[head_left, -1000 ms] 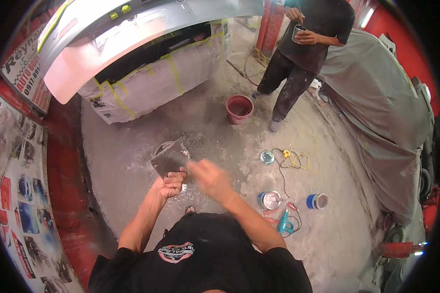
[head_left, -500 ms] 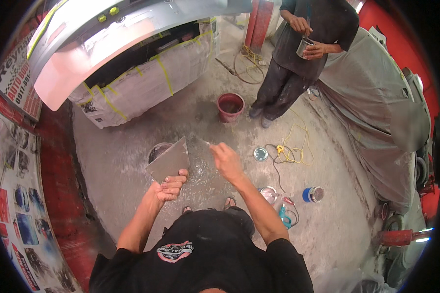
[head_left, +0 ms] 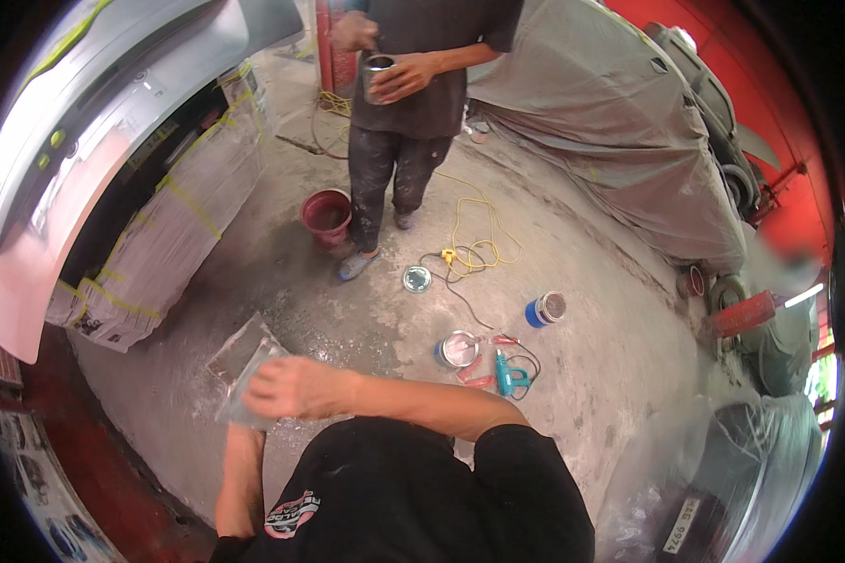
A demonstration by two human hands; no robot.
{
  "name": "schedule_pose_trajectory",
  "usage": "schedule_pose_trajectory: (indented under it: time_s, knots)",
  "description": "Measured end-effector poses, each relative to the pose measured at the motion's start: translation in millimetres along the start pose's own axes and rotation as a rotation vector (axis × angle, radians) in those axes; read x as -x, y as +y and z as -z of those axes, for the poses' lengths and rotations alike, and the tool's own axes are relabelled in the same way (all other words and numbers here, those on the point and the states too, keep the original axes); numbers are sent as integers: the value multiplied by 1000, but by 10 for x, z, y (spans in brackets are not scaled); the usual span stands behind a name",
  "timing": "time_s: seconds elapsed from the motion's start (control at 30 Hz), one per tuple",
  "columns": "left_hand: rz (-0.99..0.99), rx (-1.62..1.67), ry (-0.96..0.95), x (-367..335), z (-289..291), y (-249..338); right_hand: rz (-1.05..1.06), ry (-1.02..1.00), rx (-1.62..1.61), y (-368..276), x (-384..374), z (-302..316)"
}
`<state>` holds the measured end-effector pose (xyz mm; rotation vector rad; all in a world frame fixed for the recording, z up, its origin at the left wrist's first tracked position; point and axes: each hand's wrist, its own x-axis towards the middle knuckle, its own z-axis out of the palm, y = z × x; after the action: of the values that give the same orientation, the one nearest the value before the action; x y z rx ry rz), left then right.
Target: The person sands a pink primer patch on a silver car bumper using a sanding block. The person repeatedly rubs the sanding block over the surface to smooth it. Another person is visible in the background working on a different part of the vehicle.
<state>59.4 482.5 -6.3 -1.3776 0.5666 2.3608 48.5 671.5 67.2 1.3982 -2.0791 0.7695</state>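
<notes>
My left hand [head_left: 246,435] is mostly hidden behind my right hand, its forearm coming up from the lower left. It holds up a flat grey putty board [head_left: 239,345], smeared on its face. My right arm reaches across my body, and my right hand [head_left: 296,387] is closed over the board's near part. A thin grey putty spreader [head_left: 231,405] is in its fingers, blurred by motion and lying against the board.
Ahead stands a co-worker [head_left: 408,103] holding a can [head_left: 377,77], beside a dark red bucket [head_left: 327,214]. On the floor are an open can [head_left: 459,349], a blue can [head_left: 545,309], a teal heat gun [head_left: 509,375] and a yellow cord [head_left: 458,220]. A masked car panel [head_left: 174,239] stands left.
My right hand has swung left from beside the board onto it, bringing the spreader along. My view has turned right, so the co-worker and cans sit further left.
</notes>
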Motion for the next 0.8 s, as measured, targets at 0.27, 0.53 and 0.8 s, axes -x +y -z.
schedule_pose_trajectory:
  time_s: [0.27,0.53,0.8]
  knots:
    - [228,64,-317,-314,401,129,-26,-13,-12,-185,48,1]
    - [-183,-171,-590,-422,297,-20,-456,-84,-28,-141,513,97]
    - [-756,-112,29,-126,359,-171,-902,-37,-24,-98,1204,-48]
